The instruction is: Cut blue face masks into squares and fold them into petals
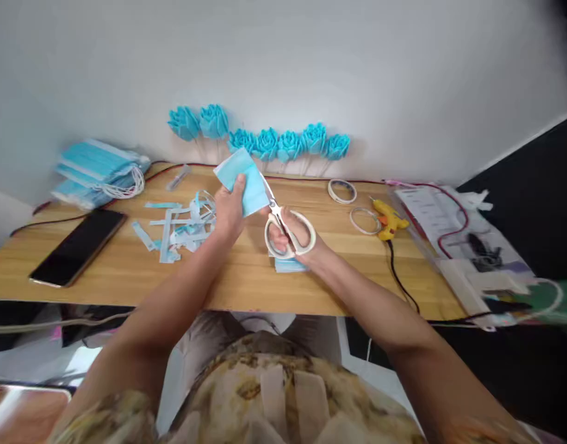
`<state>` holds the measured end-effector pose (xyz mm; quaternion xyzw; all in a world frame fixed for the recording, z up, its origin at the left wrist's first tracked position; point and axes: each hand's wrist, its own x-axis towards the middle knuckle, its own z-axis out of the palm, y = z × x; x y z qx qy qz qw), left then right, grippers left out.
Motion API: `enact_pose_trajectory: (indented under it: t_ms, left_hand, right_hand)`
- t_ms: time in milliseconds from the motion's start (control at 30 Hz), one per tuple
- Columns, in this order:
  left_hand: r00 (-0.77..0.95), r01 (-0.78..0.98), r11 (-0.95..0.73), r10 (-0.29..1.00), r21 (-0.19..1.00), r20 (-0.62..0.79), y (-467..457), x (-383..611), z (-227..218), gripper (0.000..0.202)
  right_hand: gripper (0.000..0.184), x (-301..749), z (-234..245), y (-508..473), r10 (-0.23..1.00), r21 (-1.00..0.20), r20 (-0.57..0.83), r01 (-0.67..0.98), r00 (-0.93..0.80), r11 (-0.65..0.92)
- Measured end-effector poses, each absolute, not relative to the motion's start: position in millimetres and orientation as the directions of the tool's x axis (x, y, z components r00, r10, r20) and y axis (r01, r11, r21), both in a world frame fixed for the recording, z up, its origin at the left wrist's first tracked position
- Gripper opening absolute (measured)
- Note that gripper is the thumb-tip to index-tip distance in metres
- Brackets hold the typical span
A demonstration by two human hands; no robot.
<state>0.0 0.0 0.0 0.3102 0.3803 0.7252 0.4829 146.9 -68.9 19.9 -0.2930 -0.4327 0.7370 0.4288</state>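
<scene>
My left hand (231, 208) pinches a light blue piece of face mask fabric (244, 174), thumb on top, above the wooden table (246, 285). My right hand (296, 233) grips white-handled scissors (283, 223), with fingers through both loops. Their blades point up and left along the right edge of the fabric; whether they are cutting into it I cannot tell. Beneath my right hand lies a small stack of blue cut pieces (290, 265), partly hidden. Left of my left hand is a heap of trimmed strips (184, 227).
Blue fabric flowers (267, 144) on stems lean along the wall. At the left are stacked face masks (95, 166) and a phone (79, 246). On the right lie a tape roll (342, 191), a yellow glue gun (389, 219) with a black cord, and a cluttered white tray (468, 283).
</scene>
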Motion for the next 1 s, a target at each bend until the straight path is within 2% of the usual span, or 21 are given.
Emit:
enact_pose_trajectory:
  t_ms: [333, 500, 800, 1000]
  left_hand:
    - [-0.345, -0.502, -0.257, 0.935, 0.826, 0.081, 2.9, -3.6, 6.6, 0.04]
    - [-0.348, -0.492, -0.246, 0.935, 0.835, 0.07, 3.0, -3.6, 7.3, 0.038]
    - [-0.363, -0.529, -0.25, 0.931, 0.811, 0.051, 7.9, -9.4, 5.3, 0.041]
    - [-0.286, -0.493, -0.23, 0.954, 0.839, 0.094, 4.2, -6.6, 2.2, 0.039]
  right_hand:
    - [0.058, 155.8, 21.6, -60.2, 0.794, -0.915, -0.063, -0.282, -0.605, -0.288]
    - [0.049, 158.2, 23.8, -60.1, 0.777, -0.904, -0.018, -0.321, -0.629, -0.281]
    - [0.043, 157.8, 22.1, -58.9, 0.739, -0.892, 0.022, -0.347, -0.673, -0.289]
    - [0.047, 159.2, 24.4, -58.3, 0.771, -0.894, -0.019, -0.335, -0.637, -0.299]
